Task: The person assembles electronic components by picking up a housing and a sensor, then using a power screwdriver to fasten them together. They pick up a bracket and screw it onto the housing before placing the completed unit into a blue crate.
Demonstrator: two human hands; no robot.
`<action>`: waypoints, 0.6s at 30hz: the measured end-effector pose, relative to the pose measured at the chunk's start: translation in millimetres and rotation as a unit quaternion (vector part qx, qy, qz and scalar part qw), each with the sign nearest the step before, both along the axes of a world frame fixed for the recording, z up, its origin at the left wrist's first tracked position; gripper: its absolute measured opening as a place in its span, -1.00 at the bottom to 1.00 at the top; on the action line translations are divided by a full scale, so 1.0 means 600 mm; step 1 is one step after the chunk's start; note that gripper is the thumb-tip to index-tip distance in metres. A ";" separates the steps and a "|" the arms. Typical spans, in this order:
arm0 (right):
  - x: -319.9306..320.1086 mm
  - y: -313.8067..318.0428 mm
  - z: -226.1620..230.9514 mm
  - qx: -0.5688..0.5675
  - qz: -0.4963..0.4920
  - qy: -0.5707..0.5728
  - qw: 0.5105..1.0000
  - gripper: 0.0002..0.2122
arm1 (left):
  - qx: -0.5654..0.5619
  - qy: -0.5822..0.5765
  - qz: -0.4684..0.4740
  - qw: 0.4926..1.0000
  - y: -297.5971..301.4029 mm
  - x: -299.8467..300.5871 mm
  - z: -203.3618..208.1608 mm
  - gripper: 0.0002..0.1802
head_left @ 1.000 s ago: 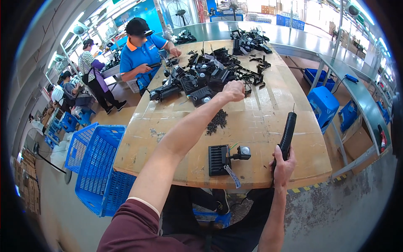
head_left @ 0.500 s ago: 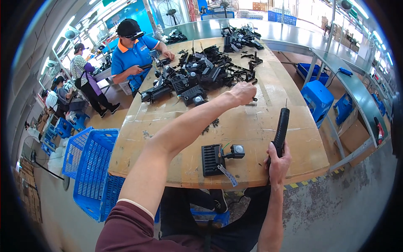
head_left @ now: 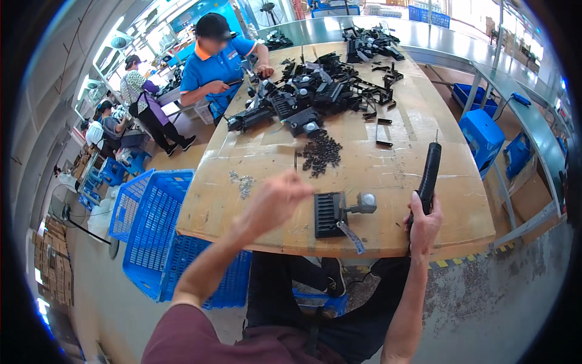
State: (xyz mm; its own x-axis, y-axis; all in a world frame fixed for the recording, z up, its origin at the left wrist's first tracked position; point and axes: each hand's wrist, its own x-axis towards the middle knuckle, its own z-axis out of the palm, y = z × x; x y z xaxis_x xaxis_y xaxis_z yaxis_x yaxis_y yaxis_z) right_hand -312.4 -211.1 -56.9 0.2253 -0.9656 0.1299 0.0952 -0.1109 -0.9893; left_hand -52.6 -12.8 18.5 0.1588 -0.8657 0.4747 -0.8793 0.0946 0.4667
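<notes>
On the table (head_left: 376, 173), open room runs from the middle of the frame toward the right edge, broken by a small bracket (head_left: 384, 133) and the upright screwdriver (head_left: 431, 167) in the right hand (head_left: 426, 221). A narrower gap lies between that tool and the lamp (head_left: 329, 215) at lower centre. The blurred left hand (head_left: 279, 200) fills the way left of the lamp; dark screws (head_left: 321, 153) lie above it, and the heaped lamps (head_left: 303, 100) block upper centre.

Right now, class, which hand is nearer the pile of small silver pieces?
Left: the left hand is close by, just right of the pile; the right hand is farther right, past the black finned box.
</notes>
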 end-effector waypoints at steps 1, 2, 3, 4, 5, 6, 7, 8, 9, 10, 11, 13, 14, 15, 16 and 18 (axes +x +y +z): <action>0.002 0.002 0.004 0.001 0.008 0.001 1.000 -0.64 | 0.023 0.031 0.014 0.999 0.037 -0.016 -0.020 -0.86; -0.001 0.003 0.009 0.009 0.010 0.001 1.000 -0.65 | 0.024 0.037 0.024 0.999 0.053 -0.030 -0.039 -0.86; -0.002 0.005 0.012 0.015 0.012 0.001 1.000 -0.65 | 0.031 0.043 0.001 0.999 0.055 -0.048 -0.059 -0.83; -0.005 0.005 0.010 0.004 -0.001 0.006 1.000 -0.67 | 0.033 0.049 -0.028 0.998 0.048 -0.061 -0.075 -0.80; -0.009 0.004 0.007 0.000 0.003 0.011 1.000 -0.67 | 0.028 0.053 -0.024 0.998 0.046 -0.072 -0.088 -0.80; -0.008 0.004 0.002 0.002 0.002 0.015 1.000 -0.67 | 0.037 0.052 -0.032 0.997 0.045 -0.076 -0.097 -0.78; -0.007 0.003 -0.001 0.003 0.001 0.019 1.000 -0.68 | 0.046 0.051 -0.041 0.997 0.045 -0.077 -0.102 -0.76; -0.005 0.005 -0.002 0.001 0.001 0.021 1.000 -0.68 | 0.054 0.029 -0.040 0.997 0.048 -0.075 -0.104 -0.73; -0.004 0.006 -0.003 0.001 -0.001 0.020 1.000 -0.68 | 0.052 0.030 -0.041 0.997 0.049 -0.072 -0.104 -0.73; -0.004 0.007 -0.003 0.002 -0.004 0.018 1.000 -0.68 | 0.033 0.004 -0.056 0.998 0.049 -0.069 -0.104 -0.71; -0.003 0.008 -0.002 0.001 -0.002 0.019 1.000 -0.68 | 0.015 -0.023 -0.068 0.997 0.050 -0.068 -0.103 -0.68; -0.002 0.010 0.001 0.000 -0.004 0.026 1.000 -0.70 | 0.059 -0.010 -0.073 0.996 0.061 -0.065 -0.094 -0.65; -0.001 0.011 0.001 0.000 -0.002 0.026 1.000 -0.70 | 0.103 0.002 -0.079 0.992 0.066 -0.063 -0.089 -0.60; -0.001 0.010 0.000 -0.002 -0.002 0.021 1.000 -0.70 | 0.104 0.002 -0.077 0.992 0.061 -0.060 -0.087 -0.60; -0.002 0.009 -0.001 -0.005 -0.003 0.016 1.000 -0.71 | 0.055 -0.031 -0.052 0.997 0.050 -0.059 -0.084 -0.49; -0.004 0.008 0.002 0.001 0.003 0.011 1.000 -0.71 | 0.009 -0.065 -0.018 0.998 0.026 -0.056 -0.085 -0.36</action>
State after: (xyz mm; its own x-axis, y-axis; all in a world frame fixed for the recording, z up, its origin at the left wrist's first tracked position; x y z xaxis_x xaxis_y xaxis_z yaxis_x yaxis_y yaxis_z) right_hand -314.9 -206.4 -55.8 0.2346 -0.9643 0.1227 0.0748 -0.1080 -0.9913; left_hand -86.4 3.0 -32.4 0.0658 -0.8782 0.4738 -0.9287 0.1198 0.3509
